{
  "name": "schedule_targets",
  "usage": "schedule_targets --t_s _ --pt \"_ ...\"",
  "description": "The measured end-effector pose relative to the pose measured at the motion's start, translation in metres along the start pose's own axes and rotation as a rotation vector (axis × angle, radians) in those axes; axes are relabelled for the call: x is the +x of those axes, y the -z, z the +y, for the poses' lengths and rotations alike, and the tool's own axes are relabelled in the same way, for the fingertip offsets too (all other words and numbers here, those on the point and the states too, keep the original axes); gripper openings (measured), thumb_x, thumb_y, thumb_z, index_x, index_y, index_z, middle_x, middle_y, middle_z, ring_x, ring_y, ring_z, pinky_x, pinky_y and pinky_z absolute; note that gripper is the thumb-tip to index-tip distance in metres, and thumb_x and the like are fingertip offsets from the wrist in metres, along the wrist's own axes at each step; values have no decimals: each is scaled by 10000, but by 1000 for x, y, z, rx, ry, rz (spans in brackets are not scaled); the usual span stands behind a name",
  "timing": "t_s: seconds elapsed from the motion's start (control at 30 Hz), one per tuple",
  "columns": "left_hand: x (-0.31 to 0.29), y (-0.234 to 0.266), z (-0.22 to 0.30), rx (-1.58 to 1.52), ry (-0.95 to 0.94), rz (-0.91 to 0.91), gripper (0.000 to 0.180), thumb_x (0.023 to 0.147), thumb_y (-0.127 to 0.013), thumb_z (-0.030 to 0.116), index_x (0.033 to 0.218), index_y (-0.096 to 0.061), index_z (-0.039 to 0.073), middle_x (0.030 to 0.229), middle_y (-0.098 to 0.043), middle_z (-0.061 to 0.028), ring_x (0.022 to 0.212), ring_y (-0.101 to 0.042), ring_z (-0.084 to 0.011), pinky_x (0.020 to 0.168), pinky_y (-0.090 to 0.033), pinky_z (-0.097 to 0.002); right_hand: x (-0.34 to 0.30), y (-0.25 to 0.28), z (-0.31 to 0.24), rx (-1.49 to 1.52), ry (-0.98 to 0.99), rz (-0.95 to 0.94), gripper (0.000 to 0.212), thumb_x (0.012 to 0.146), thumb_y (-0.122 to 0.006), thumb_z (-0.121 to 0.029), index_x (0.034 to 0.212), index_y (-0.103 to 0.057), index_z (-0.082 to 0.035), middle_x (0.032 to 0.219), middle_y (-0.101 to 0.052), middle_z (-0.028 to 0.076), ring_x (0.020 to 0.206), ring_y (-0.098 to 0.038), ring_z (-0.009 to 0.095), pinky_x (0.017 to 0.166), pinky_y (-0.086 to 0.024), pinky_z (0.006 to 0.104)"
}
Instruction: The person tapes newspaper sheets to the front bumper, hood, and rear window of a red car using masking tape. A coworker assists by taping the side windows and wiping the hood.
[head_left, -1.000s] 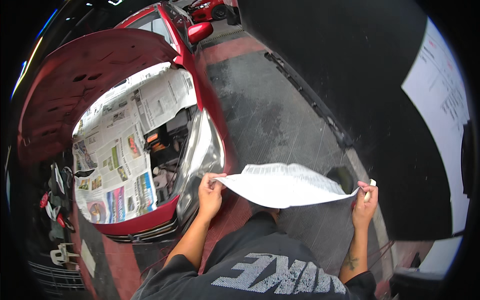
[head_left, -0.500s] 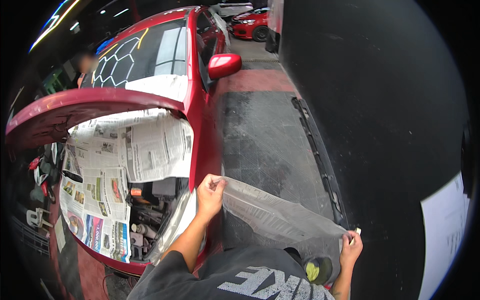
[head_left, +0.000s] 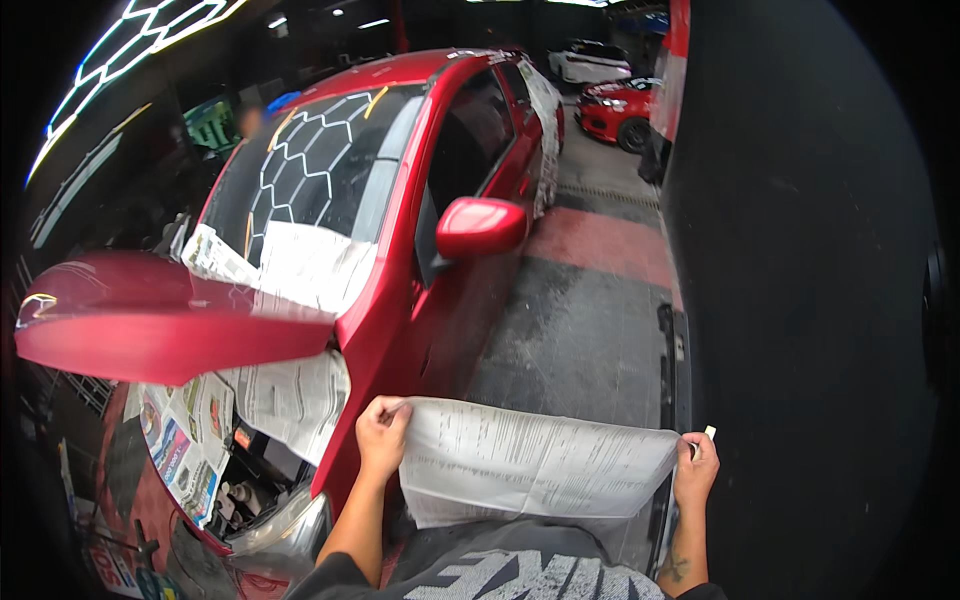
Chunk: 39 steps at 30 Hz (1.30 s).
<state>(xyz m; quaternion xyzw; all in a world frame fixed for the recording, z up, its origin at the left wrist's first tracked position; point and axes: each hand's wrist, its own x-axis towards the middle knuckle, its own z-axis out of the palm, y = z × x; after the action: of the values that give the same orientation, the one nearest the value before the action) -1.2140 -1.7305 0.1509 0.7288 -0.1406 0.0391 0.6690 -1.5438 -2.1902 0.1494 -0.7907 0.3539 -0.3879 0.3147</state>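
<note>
Stretched between my two hands is a newspaper sheet (head_left: 540,462), spread wide and hanging down in front of my shirt. My left hand (head_left: 382,435) pinches its upper left corner, close to the red car's fender. At the upper right corner, my right hand (head_left: 697,468) grips the sheet; a small pale object (head_left: 710,433) sticks up from that hand, its kind too small to tell. Left of me stands the red car (head_left: 395,310) with its hood (head_left: 170,325) raised. More newspaper (head_left: 295,400) covers much of the engine bay, and another sheet (head_left: 315,265) lies at the windshield's base.
The side mirror (head_left: 482,228) juts out over the aisle. Along the black wall (head_left: 800,300) on my right lies a long dark strip (head_left: 672,370). A headlight (head_left: 285,530) sits at the lower left. Farther back are another red car (head_left: 615,108) and a white car (head_left: 590,62).
The newspaper sheet has risen and opened flatter between my hands. My right hand came up slightly, my left moved left and down. The view has tilted up toward the car's side.
</note>
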Motion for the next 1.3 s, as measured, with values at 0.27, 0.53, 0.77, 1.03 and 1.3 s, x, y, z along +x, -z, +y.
schedule_targets --t_s 0.27,0.53,0.77,1.03,1.3 --pt "78 -137 29 37 91 136 50 1040 -813 35 1023 -776 7 898 -741 26 791 -643 -37 735 -516 -239 248 -95 40 50 62 -144 114 1043 -745 -94 1108 -721 -3 1009 -761 183 962 -758 358 905 -576 444" --pt "283 -276 32 314 -153 64 85 964 -876 44 1032 -872 -7 932 -787 -48 795 -688 -109 716 -540 -279 494 -190 69 16 124 -62 85 1038 -752 -65 1070 -701 -6 988 -750 175 920 -734 335 887 -566 440" --pt "497 -419 58 290 -349 -112 167 973 -832 -17 1128 -885 11 1030 -831 -112 878 -788 -188 776 -610 -302 649 -236 135 113 -25 -76 128 980 -803 1 1021 -685 -29 941 -662 31 908 -643 166 880 -529 345" --pt "635 -526 35 404 -185 43 149 964 -819 -47 1089 -885 0 1026 -834 -119 924 -800 -222 833 -629 -336 842 -391 224 198 -107 -335 64 985 -803 -1 1021 -750 0 941 -684 2 892 -622 115 846 -510 298" --pt "722 -594 -10 602 37 582 153 962 -842 -36 1105 -886 -4 1059 -830 -102 953 -791 -185 850 -619 -315 1095 -636 128 215 282 -515 140 966 -852 -103 1050 -807 1 941 -746 105 889 -705 233 850 -553 369"
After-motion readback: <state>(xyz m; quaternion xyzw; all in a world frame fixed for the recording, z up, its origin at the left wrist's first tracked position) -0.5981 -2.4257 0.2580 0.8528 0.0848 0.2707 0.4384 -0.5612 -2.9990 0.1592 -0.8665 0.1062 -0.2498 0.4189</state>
